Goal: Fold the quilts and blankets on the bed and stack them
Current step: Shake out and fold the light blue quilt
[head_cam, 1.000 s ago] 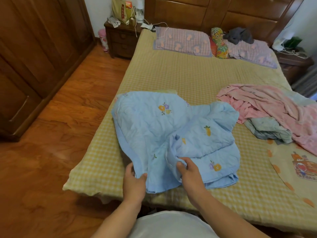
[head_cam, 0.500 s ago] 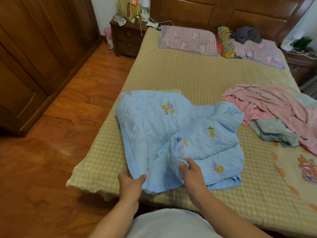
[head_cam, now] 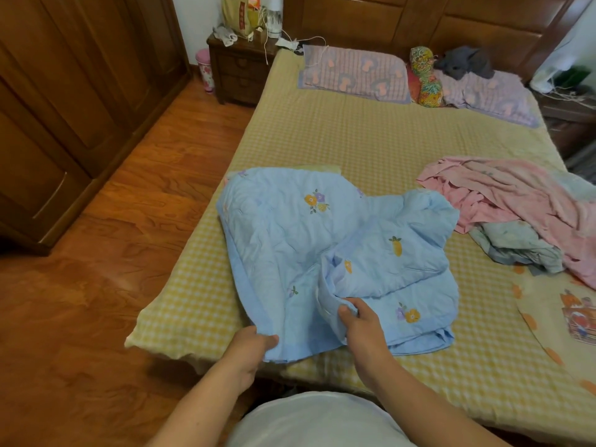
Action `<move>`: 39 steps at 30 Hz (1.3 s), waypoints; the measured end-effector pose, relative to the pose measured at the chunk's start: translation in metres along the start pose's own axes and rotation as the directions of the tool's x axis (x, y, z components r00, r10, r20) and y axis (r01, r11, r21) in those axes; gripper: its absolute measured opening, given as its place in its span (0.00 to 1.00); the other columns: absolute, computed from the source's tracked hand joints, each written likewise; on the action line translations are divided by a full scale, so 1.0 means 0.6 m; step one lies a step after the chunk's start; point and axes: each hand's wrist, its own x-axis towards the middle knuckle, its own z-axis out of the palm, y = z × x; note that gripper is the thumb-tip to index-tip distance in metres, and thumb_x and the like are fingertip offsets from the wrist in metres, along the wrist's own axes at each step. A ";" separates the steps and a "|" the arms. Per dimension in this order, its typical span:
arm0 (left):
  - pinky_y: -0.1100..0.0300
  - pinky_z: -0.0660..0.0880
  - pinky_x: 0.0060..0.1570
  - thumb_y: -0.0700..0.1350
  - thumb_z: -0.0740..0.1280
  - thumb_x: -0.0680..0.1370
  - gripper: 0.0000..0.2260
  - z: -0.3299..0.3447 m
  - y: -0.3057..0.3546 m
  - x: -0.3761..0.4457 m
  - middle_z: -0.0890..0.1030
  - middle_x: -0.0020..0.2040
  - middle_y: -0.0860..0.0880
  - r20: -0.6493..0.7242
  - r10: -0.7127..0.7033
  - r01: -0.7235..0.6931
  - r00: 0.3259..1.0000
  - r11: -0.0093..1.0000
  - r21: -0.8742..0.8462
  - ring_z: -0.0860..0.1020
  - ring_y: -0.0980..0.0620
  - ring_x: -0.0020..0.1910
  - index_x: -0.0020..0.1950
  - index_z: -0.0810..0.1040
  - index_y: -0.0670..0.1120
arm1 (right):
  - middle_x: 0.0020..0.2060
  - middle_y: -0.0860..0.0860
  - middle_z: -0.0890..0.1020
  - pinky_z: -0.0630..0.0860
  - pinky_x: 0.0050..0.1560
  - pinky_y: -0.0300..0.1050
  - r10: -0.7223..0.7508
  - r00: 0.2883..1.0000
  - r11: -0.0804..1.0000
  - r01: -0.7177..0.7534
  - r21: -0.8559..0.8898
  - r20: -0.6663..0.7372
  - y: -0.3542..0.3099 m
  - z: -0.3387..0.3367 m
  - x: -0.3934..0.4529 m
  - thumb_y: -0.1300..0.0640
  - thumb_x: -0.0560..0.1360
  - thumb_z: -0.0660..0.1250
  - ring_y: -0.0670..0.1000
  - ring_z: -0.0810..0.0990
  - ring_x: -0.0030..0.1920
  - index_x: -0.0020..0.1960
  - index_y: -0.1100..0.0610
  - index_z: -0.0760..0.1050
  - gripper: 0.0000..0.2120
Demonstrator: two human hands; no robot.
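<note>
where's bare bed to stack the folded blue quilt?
Bare checked sheet between the light-blue quilt and the lilac pillows. Crowded right: the crumpled pink blanket over a grey-green one.

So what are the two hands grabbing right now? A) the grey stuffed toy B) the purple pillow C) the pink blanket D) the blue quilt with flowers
D: the left hand and the right hand both pinch the near edge of the blue quilt, while the pink blanket lies untouched to the right.
</note>
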 end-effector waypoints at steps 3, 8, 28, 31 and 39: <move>0.53 0.75 0.46 0.48 0.64 0.84 0.13 -0.018 0.022 -0.010 0.84 0.45 0.42 -0.172 0.265 -0.193 0.949 0.918 0.347 0.82 0.43 0.47 0.48 0.81 0.40 | 0.49 0.52 0.82 0.78 0.54 0.54 0.017 1.000 0.999 -0.016 0.037 -0.014 0.003 -0.007 -0.001 0.59 0.81 0.61 0.53 0.80 0.51 0.49 0.51 0.78 0.09; 0.48 0.72 0.52 0.49 0.61 0.84 0.19 -0.089 0.011 0.002 0.81 0.54 0.34 -0.460 0.354 -0.075 0.814 0.850 0.521 0.78 0.34 0.55 0.54 0.81 0.33 | 0.50 0.50 0.81 0.75 0.55 0.50 0.044 0.998 0.997 -0.041 0.059 -0.046 0.012 -0.006 -0.004 0.60 0.81 0.60 0.51 0.78 0.52 0.52 0.50 0.78 0.09; 0.65 0.77 0.32 0.38 0.67 0.81 0.10 -0.044 0.064 -0.103 0.81 0.55 0.57 0.034 0.596 -0.570 0.803 0.748 0.340 0.81 0.55 0.37 0.52 0.82 0.53 | 0.52 0.38 0.79 0.66 0.50 0.22 -0.637 0.686 0.657 0.722 -0.218 0.350 -0.245 0.057 -0.002 0.58 0.82 0.62 0.28 0.75 0.49 0.60 0.55 0.76 0.09; 0.67 0.73 0.46 0.36 0.71 0.77 0.12 -0.045 0.066 -0.100 0.81 0.48 0.64 0.045 0.599 -0.572 0.799 0.736 0.361 0.79 0.63 0.47 0.48 0.80 0.54 | 0.61 0.43 0.79 0.68 0.54 0.29 -0.474 0.680 0.645 0.701 -0.306 0.559 -0.116 0.093 -0.033 0.55 0.83 0.60 0.41 0.77 0.60 0.67 0.52 0.73 0.14; 0.52 0.75 0.66 0.37 0.69 0.79 0.14 -0.035 0.031 -0.102 0.83 0.56 0.61 0.024 0.400 -0.386 0.916 0.865 0.321 0.79 0.59 0.61 0.57 0.84 0.54 | 0.55 0.42 0.81 0.71 0.50 0.31 -0.433 0.773 0.729 0.603 -0.324 0.463 -0.023 0.089 -0.025 0.52 0.84 0.59 0.45 0.80 0.56 0.66 0.49 0.73 0.12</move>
